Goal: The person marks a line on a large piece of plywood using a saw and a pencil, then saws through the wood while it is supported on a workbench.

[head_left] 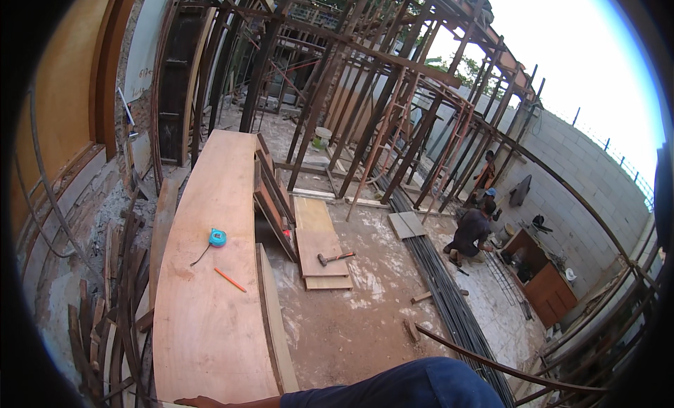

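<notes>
Closest to the lens, a navy-blue sleeve (414, 385), softly rounded, stretching leftward to a bare hand (203, 401), apparently the right, low at the near end of a plywood sheet (210, 324). Fingers mostly lost at the lower edge of view; cannot tell the grip as spread, pressed together or pinching anything. Other hand out of sight.

Progress, judging only from what shows: sheet already laid out lengthwise, with tape measure (218, 237) and pencil (229, 279) both set down on top, well apart from the grip. No drawn line discernible across the wood, no cut visible either; any marking seemingly left undone, though too small to be sure.

As for materials: pinkish-tan plywood, long, smooth and faintly grained, seemingly bowed along the left edge by the fisheye; a squat teal tape case with a thin tongue of blade sticking out; a slim orange-red pencil lying aslant. Beside the sheet, a dark, boxy frame (272, 197), then a hammer (335, 258) resting on flat pale boards (319, 242). Farther right, slender dark rods (442, 282) bundled along dusty, blotched ground, a crouching person (472, 231), and a rough grey block wall (576, 155)
</notes>
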The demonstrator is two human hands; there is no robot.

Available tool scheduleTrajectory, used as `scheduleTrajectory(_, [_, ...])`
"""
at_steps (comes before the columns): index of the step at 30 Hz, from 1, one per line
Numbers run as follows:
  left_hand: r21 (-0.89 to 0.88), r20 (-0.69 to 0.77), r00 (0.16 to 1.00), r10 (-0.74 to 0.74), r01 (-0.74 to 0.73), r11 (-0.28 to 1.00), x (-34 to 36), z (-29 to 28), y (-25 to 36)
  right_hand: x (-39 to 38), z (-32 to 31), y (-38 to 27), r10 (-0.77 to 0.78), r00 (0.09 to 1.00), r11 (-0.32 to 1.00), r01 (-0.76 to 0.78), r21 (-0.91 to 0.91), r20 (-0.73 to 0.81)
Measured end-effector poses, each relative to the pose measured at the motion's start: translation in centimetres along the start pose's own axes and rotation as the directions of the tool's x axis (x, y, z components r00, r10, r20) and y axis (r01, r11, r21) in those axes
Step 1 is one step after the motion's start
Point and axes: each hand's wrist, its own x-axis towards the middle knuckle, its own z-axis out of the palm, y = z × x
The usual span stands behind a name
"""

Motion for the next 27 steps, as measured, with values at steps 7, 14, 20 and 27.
scheduleTrajectory(7, [-0.015, 0.009, 0.999, 0.034, -0.034, 0.999, -0.9, -0.5, -0.2, -1.1, -0.1, -0.3, 0.037, 0.999, 0.999, -0.037, 0.018, 0.015])
scheduleTrajectory(14, [0.262, 0.014, 0.989, -0.147, 0.138, 0.955, -2.5, -2.0, -1.8, -2.6, 4.3, 0.0, -0.028, 0.986, 0.997, 0.017, 0.073, 0.165])
scheduleTrajectory(20, [0.288, 0.186, 0.958, -0.217, 0.158, 0.944, 0.8, 2.1, 0.3, -5.0, 6.7, 2.2, -0.147, 0.989, 0.981, 0.150, -0.119, 0.037])
scheduleTrajectory(27, [0.282, 0.219, 0.912, -0.347, 0.281, 0.917, 1.1, -0.6, -1.5, -0.8, 0.6, -3.6, -0.095, 0.995, 0.993, 0.096, -0.074, 0.011])
